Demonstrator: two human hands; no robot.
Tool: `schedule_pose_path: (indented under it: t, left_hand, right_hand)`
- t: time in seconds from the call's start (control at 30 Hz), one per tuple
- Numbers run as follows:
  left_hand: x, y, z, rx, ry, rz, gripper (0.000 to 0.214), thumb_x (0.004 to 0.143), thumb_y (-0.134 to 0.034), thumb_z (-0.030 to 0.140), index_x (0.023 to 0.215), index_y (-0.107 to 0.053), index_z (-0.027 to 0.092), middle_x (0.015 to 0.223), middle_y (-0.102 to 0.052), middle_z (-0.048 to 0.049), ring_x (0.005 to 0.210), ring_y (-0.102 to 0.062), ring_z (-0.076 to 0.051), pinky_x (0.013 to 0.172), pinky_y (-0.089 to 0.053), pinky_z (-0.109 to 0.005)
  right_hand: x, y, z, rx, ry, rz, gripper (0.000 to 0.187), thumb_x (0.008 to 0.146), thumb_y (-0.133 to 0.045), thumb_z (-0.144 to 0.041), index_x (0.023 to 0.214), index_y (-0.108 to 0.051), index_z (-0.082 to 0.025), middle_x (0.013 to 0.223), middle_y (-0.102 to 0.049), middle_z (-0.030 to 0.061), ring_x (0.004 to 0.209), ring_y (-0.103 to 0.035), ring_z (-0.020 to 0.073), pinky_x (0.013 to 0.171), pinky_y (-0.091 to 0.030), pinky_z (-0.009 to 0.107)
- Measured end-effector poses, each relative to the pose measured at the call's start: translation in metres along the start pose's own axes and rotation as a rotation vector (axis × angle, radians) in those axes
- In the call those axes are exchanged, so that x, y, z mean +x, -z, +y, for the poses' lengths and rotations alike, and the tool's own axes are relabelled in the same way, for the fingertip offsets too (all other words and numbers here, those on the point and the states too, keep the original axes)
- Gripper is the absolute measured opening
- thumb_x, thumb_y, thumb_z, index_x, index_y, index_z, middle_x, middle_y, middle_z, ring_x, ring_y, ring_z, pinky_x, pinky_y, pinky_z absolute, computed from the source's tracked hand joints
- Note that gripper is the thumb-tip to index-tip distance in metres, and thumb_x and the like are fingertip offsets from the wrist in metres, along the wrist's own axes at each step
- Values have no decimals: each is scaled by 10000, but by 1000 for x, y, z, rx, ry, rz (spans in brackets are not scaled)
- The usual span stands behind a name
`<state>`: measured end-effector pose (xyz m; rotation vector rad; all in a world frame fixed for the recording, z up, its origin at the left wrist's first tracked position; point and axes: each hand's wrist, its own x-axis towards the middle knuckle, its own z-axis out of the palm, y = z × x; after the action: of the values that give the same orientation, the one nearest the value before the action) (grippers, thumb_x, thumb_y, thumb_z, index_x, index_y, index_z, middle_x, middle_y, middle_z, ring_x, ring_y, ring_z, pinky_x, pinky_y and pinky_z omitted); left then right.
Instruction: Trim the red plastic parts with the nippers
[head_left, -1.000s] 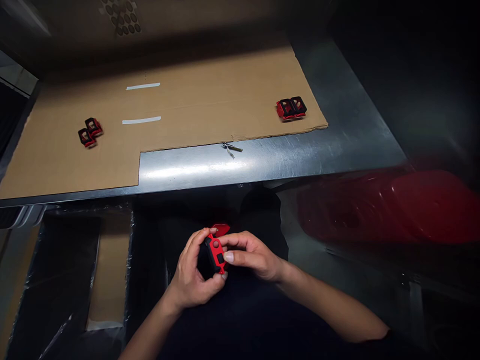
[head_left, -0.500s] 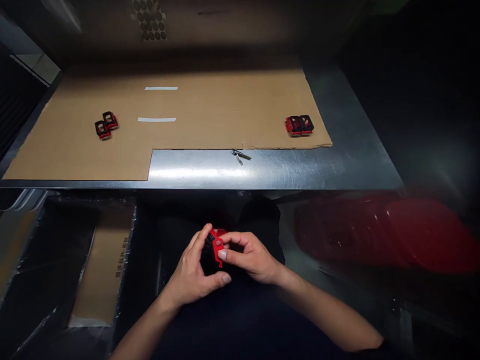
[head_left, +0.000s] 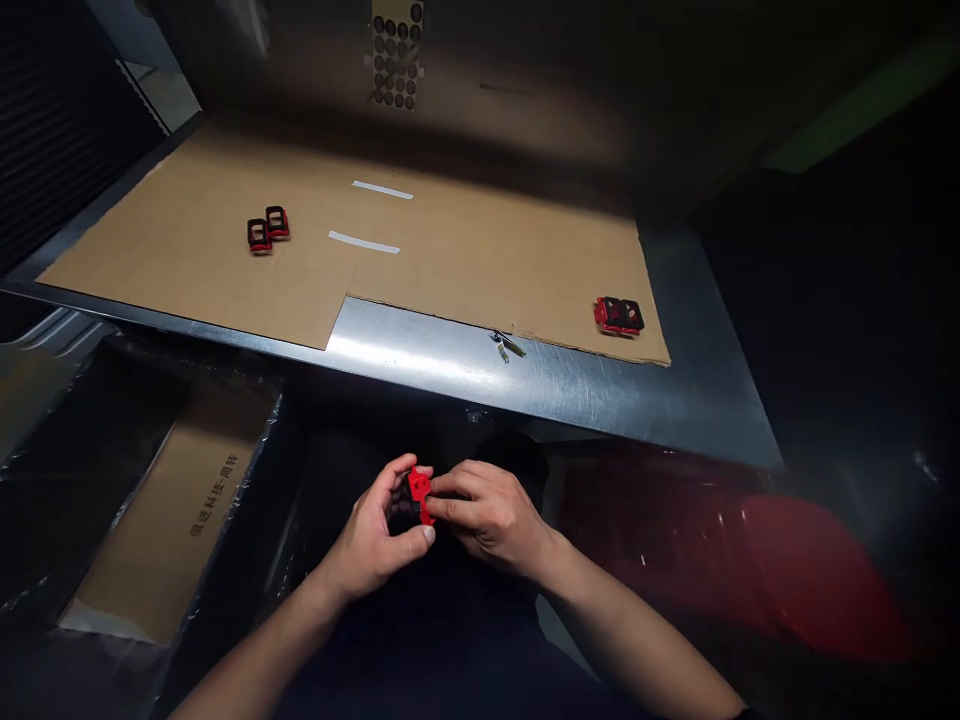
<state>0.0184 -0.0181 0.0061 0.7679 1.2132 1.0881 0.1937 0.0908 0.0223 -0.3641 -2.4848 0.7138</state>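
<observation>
A small red and black plastic part is held low in front of me, below the table edge. My left hand wraps round its left side, with the thumb underneath and the fingers at the top. From the right, my right hand pinches the part's right edge; its fingertips are partly hidden. On the cardboard at the left lie two similar red and black parts, touching each other. More red and black parts sit side by side near the cardboard's right end.
A cardboard sheet covers much of the metal table. Small metal tools lie at its front edge. Below left stands a plastic-lined bin holding cardboard. A red plastic-looking container stands at lower right.
My view has tilted and shifted. The held part has been turned in my hands, and my right hand's fingers have moved to its right edge. The parts on the cardboard lie as before.
</observation>
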Motion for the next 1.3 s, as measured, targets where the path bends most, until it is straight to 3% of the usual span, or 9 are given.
schedule_pose_path:
  t: [0.23, 0.37, 0.43, 0.53, 0.67, 0.87, 1.07, 1.2, 1.3]
  left_hand:
    - [-3, -5, -1, 255, -163, 219, 754, 755, -671, 220, 1442, -362, 193, 1400, -543, -157, 1276, -588, -299, 1103, -473, -521]
    - [-8, -7, 4, 448, -413, 306, 745, 723, -635, 117, 1414, -383, 239, 1372, -508, -123, 1193, -627, -267, 1065, -509, -493]
    - [-10, -7, 7, 497, -500, 303, 767, 707, -609, 89, 1423, -384, 248, 1361, -474, -116, 1184, -618, -258, 1057, -517, -476]
    - [-11, -9, 9, 523, -538, 285, 809, 706, -582, 71, 1462, -361, 256, 1349, -432, -115, 1212, -577, -263, 1044, -529, -463]
    - [-10, -12, 6, 374, -468, 207, 858, 726, -567, 44, 1496, -320, 329, 1391, -356, -99, 1197, -579, -245, 1001, -569, -427]
    - [-6, -17, 5, -18, -331, 75, 832, 797, -591, 57, 1484, -316, 437, 1420, -326, -60, 1051, -667, -167, 1000, -580, -402]
    - [-6, -21, 8, 93, -334, 32, 803, 810, -632, 103, 1507, -336, 372, 1471, -319, -93, 1182, -633, -261, 988, -590, -430]
    - [-12, -17, 11, 305, -442, 31, 852, 767, -630, 73, 1524, -307, 293, 1455, -410, -140, 1309, -545, -312, 1070, -530, -484]
    - [-15, -12, 15, 406, -464, 6, 866, 730, -627, 49, 1504, -329, 299, 1447, -450, -130, 1350, -503, -311, 1105, -495, -500]
  right_hand:
    - [14, 11, 19, -47, 7, 66, 228, 925, -559, -127, 1058, -712, -230, 967, -767, 39, 821, -684, 167, 699, -545, 300]
    - [26, 45, 66, -336, -381, 436, 198, 911, -637, -284, 1077, -726, -223, 1009, -746, 79, 937, -684, 233, 844, -562, 387]
    - [29, 61, 94, -479, -577, 511, 385, 870, -671, -425, 1174, -701, -190, 1111, -712, 124, 988, -657, 276, 879, -546, 444]
    - [31, 71, 127, -561, -819, 423, 669, 777, -713, -583, 1286, -647, -153, 1190, -659, 163, 1055, -616, 315, 969, -490, 500]
    - [32, 64, 144, -554, -963, 332, 600, 764, -686, -646, 1155, -736, -194, 1088, -658, 129, 1104, -580, 325, 1008, -450, 484]
    - [32, 57, 147, -494, -921, 442, 538, 718, -690, -672, 1017, -789, -236, 990, -663, 95, 1002, -590, 299, 938, -460, 461]
    - [24, 59, 140, -397, -914, 563, 401, 798, -671, -517, 953, -763, -158, 819, -728, 83, 774, -660, 240, 791, -526, 400]
    - [-2, 54, 97, -214, -831, 552, 346, 874, -648, -450, 1029, -749, -158, 813, -751, 58, 679, -689, 188, 634, -562, 312]
    - [-30, 42, 43, -2, -521, 434, 208, 841, -729, -261, 1042, -761, -220, 947, -770, 61, 810, -729, 208, 705, -597, 331]
